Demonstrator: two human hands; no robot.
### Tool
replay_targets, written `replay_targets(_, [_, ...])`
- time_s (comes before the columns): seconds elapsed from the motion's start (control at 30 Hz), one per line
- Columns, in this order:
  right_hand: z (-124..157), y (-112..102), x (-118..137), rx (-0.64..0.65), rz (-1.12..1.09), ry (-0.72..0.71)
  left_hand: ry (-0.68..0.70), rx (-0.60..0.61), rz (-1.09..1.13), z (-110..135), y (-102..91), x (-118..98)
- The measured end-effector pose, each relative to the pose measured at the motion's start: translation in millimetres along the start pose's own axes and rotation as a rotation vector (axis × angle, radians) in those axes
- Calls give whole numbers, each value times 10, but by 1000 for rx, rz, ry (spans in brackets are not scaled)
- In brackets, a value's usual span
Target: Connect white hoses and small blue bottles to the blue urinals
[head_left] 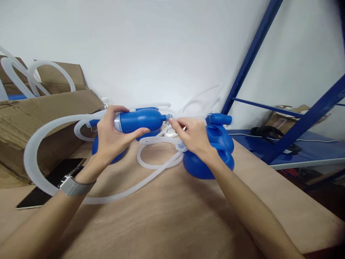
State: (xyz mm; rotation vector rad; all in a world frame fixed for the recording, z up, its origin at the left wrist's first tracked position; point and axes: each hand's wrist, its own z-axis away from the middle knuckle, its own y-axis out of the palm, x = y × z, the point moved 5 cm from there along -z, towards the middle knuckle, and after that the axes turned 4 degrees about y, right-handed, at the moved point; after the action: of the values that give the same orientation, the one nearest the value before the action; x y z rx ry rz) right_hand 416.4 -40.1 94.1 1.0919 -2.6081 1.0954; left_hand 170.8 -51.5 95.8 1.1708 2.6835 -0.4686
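Note:
My left hand (111, 135) is wrapped around a blue bulb-shaped plastic part (140, 120), holding it level above the wooden table (172, 212). A white ribbed hose (35, 151) runs from the bulb's wide end and loops to the left. My right hand (191, 135) pinches at the bulb's narrow tip, where a thin clear tube (159, 163) and a small metal clip lie; what the fingers grip is too small to name. A blue jug-like container (215, 151) stands just behind my right hand. Another blue container (107, 149) sits partly hidden behind my left hand.
Cardboard boxes (40, 118) with more white hoses stand at the left. A dark phone or tablet (51, 181) lies flat on the table's left side. A blue metal shelf frame (293, 133) with cables and a box stands to the right. A white wall is behind.

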Motion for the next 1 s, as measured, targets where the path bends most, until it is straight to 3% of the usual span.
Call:
replay_targets(0.07, [-24, -199, -44, -148, 19, -39, 21, -1, 13, -13, -8, 2])
replay_targets(0.13, [-46, -307, -70, -157, -33, -113, 38, 6, 34, -14, -6, 11])
replay_targets(0.27, [-55, -206, -77, 191, -270, -144, 62, 19, 57, 3, -2, 10])
replay_targets(0.33, [-43, -142, -78, 268, -362, -73, 79, 27, 71, 12, -3, -11])
replay_targets(0.47, [-32, -99, -74, 241, -476, 36, 97, 33, 87, 22, -12, -52])
replay_targets(0.73, [-22, -92, -63, 202, -578, 83, 123, 30, 114, 20, -22, -58])
replay_targets(1.0, [-36, -83, -49, 178, -646, 148, 65, 30, 117, 12, -17, -55])
